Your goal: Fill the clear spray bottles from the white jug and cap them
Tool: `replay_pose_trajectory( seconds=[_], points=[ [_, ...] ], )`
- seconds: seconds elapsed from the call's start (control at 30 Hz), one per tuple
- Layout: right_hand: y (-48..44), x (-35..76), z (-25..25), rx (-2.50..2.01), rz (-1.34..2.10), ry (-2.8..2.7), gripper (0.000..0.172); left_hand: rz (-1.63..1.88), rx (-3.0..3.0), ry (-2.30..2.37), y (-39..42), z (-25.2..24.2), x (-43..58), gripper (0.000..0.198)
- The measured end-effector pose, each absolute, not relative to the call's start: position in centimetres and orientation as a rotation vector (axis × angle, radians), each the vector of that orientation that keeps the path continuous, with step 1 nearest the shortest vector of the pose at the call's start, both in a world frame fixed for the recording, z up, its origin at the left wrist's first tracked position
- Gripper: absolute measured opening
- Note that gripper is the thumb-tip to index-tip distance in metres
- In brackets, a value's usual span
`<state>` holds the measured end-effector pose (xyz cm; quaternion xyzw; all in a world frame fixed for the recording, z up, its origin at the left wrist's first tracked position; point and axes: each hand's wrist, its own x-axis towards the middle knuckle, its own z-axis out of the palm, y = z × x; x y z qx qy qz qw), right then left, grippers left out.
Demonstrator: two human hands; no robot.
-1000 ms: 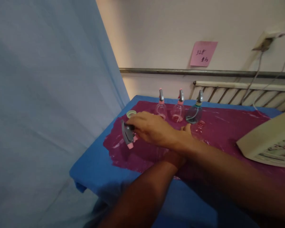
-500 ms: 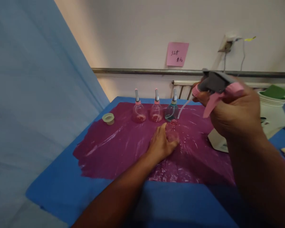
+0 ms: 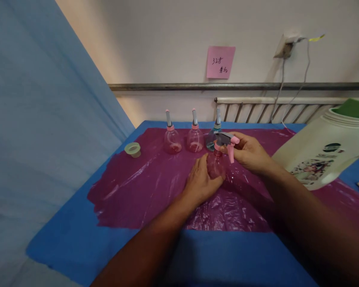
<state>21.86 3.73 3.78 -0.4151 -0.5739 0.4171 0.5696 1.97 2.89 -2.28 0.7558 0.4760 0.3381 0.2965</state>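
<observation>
My left hand (image 3: 201, 178) is wrapped round the lower body of a clear pinkish spray bottle (image 3: 215, 166) that stands upright on the purple plastic sheet (image 3: 131, 191). With its fingers, my right hand (image 3: 249, 152) grips a grey and pink trigger spray head (image 3: 225, 140). The head sits at the bottle's mouth; whether it is threaded on, I cannot tell. Behind stand two pink-collared spray bottles, one on the left (image 3: 173, 142) and one in the middle (image 3: 195, 141), both with a little liquid. A bluish spray bottle (image 3: 211, 138) is partly hidden by the spray head.
At the right leans a large cream-coloured jug (image 3: 320, 147) with a green piece (image 3: 351, 108) in its mouth. A small translucent cup (image 3: 133, 149) is at the left. The blue table (image 3: 60, 235) meets a blue curtain (image 3: 48, 99); a radiator (image 3: 257, 111) runs behind.
My right hand has come down and left with the spray head, and its tube is no longer visible outside the bottle. My left hand has stayed on the bottle.
</observation>
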Motion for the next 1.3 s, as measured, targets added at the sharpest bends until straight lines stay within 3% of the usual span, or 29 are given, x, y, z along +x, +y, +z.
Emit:
replay_pose_trajectory(
  seconds=[0.27,1.3],
  points=[
    [4.1,22.3,3.2,-0.949,1.053,-1.280,0.050,0.854,2.011,1.215,2.7,-2.1,1.7,0.083],
    [4.6,23.5,1.6,-0.939,1.098,-1.509,0.047,0.948,2.013,1.137,3.2,-3.4,1.6,0.088]
  ],
)
